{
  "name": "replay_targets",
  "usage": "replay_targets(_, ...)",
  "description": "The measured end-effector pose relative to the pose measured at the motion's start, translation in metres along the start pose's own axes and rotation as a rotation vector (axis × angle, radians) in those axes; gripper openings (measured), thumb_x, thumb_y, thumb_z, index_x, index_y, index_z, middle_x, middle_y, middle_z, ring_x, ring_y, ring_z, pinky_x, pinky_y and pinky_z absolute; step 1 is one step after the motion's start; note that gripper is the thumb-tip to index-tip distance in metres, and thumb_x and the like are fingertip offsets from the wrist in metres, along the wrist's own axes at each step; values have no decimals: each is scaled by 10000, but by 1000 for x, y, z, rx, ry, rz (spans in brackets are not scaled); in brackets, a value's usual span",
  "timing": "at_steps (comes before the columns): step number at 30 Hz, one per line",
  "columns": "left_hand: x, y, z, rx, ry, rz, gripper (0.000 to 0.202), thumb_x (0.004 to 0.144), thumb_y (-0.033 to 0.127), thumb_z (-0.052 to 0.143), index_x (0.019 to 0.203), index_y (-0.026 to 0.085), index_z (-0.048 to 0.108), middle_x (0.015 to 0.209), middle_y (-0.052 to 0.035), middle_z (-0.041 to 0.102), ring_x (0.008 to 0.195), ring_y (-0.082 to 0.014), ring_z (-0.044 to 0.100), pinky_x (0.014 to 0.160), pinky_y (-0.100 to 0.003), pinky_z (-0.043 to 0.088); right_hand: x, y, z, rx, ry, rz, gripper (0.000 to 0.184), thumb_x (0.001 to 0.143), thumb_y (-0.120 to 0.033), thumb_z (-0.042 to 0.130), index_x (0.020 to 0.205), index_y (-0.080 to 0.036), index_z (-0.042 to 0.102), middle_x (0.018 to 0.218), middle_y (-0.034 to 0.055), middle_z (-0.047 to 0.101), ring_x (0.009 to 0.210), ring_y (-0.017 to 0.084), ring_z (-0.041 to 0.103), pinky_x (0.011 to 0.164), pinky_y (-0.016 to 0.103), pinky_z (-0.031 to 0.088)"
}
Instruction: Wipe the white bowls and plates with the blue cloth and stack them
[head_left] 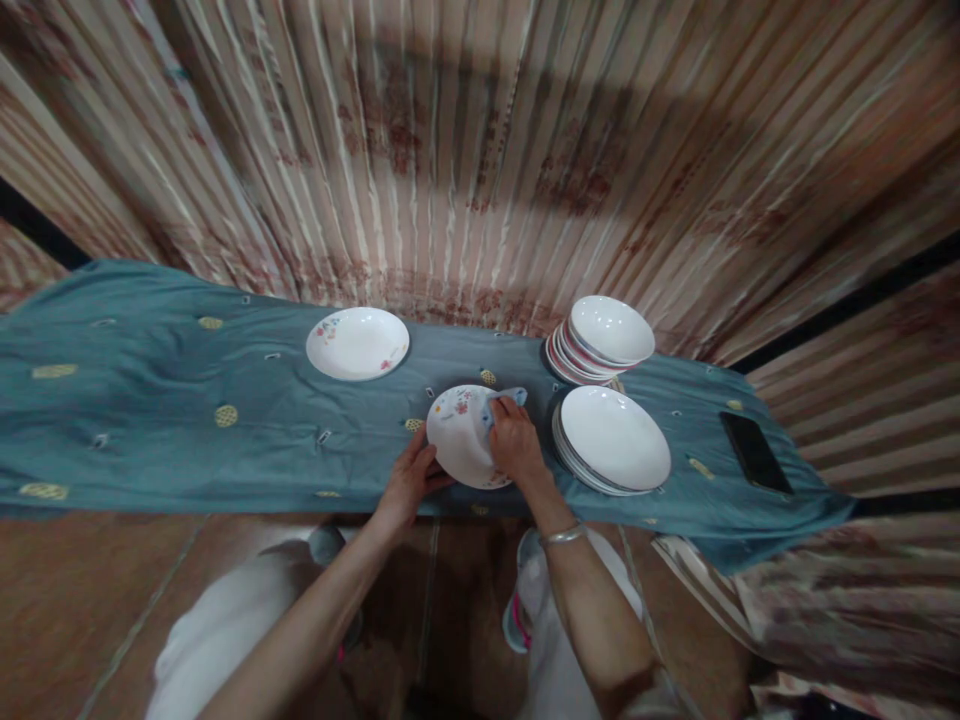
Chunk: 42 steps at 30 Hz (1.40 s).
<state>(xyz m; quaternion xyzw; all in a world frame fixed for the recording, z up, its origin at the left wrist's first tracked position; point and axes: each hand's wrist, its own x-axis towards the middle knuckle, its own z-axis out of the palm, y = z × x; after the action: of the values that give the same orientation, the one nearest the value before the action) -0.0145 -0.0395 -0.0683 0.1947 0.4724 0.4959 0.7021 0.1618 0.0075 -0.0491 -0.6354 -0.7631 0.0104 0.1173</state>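
Observation:
My left hand [411, 480] grips the near left rim of a white plate with a flower print [461, 440], holding it tilted above the blue cloth. My right hand [514, 440] is closed on a light blue cloth [504, 398] and presses it against the plate's right side. A metal bangle sits on my right wrist.
A blue tablecloth [150, 400] covers a long low table. One flowered plate [358, 343] lies alone at the back. Two stacks of white plates and bowls [609, 335] [615, 440] stand to the right. A dark phone [755, 452] lies at the far right. Striped curtains hang behind.

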Motion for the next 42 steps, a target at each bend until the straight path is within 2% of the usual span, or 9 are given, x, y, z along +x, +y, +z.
replay_targets(4, 1, -1, 0, -9, 2, -8, 732, 813, 282, 708, 1491, 260, 432, 1011, -71, 757, 833, -234, 742, 717, -384, 617, 10, -4, 4, 64, 3, -50, 469, 878, -43, 433, 1327, -55, 570, 1354, 209, 579, 1209, 258, 561, 1096, 377, 420)
replay_targets(9, -1, 1, 3, -20, 18, -9, 678, 831, 249, 680, 1470, 258, 455, 1069, -77, 753, 849, -239, 744, 711, -391, 625, 19, -13, 12, 206, 17, -90, 541, 867, -49, 416, 1395, -82, 533, 1432, 177, 539, 1287, 243, 531, 1131, 385, 418)
replay_targets(14, -4, 5, 7, -8, 36, -21, 581, 877, 212, 598, 1445, 235, 477, 1054, -81, 756, 852, -233, 745, 704, -378, 624, 22, -22, 17, 379, -47, -167, 581, 881, -77, 396, 1459, -78, 465, 1520, 164, 470, 1404, 221, 441, 1191, 388, 358)
replay_targets(19, -2, 3, 3, -29, -5, -3, 664, 829, 254, 686, 1455, 245, 465, 989, -66, 759, 836, -232, 745, 731, -391, 622, 18, -29, 17, 582, -97, -294, 604, 869, -77, 420, 1466, -145, 467, 1554, 113, 445, 1456, 180, 382, 1214, 383, 313)
replay_targets(28, -5, 6, 7, -13, -26, 15, 569, 833, 220, 628, 1389, 219, 507, 942, -59, 753, 767, -198, 729, 689, -332, 605, 5, -23, 6, 871, -266, -390, 427, 907, -107, 473, 1280, -197, 660, 1412, 73, 608, 1339, 172, 530, 1168, 357, 358)
replay_targets(34, -5, 6, 2, 0, -97, 48, 563, 738, 293, 696, 1272, 172, 565, 984, -74, 748, 828, -236, 728, 745, -376, 599, -3, -11, 6, 1117, -378, -380, 374, 892, -129, 485, 1172, -184, 725, 1334, 82, 663, 1273, 188, 589, 1117, 341, 402)
replay_targets(38, -5, 7, 2, -4, -139, 67, 594, 749, 324, 662, 1321, 206, 554, 1050, -76, 755, 831, -239, 727, 725, -360, 590, -11, -5, -4, 1165, -437, -360, 324, 878, -147, 504, 1074, -194, 758, 1240, 53, 710, 1206, 192, 628, 1064, 331, 439)
replay_targets(42, -6, 8, 4, 37, -154, 66, 664, 773, 359, 656, 1396, 196, 499, 1041, -97, 760, 795, -239, 730, 656, -325, 577, -22, 3, -12, 1097, -473, -322, 307, 870, -145, 505, 1032, -190, 762, 1143, 33, 744, 1073, 179, 677, 967, 302, 487)
